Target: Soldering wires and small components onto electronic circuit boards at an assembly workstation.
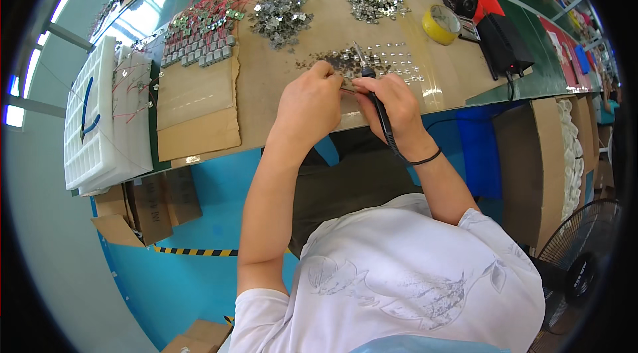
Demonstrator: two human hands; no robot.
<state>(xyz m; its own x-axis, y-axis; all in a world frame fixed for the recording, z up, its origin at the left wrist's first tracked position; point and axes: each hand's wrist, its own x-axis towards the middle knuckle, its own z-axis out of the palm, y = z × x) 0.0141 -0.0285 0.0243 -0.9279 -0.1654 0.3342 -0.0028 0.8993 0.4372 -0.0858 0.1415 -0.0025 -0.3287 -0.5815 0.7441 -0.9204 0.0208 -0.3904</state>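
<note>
My right hand is wrapped round the black handle of a soldering iron, its metal tip pointing away over the board. Close beside it, my left hand is closed with its fingertips pressed together; what they pinch is too small and hidden to name. Both hands are at the front edge of a brown cardboard sheet. Just beyond the fingertips lie dark scraps and small metal pieces, some set in rows. Farther back are two heaps of small metal parts.
At the left, grey blocks with red wires stand by a white foam tray holding blue-handled pliers. Yellow tape and a black power box sit at the right. A fan stands low at the right.
</note>
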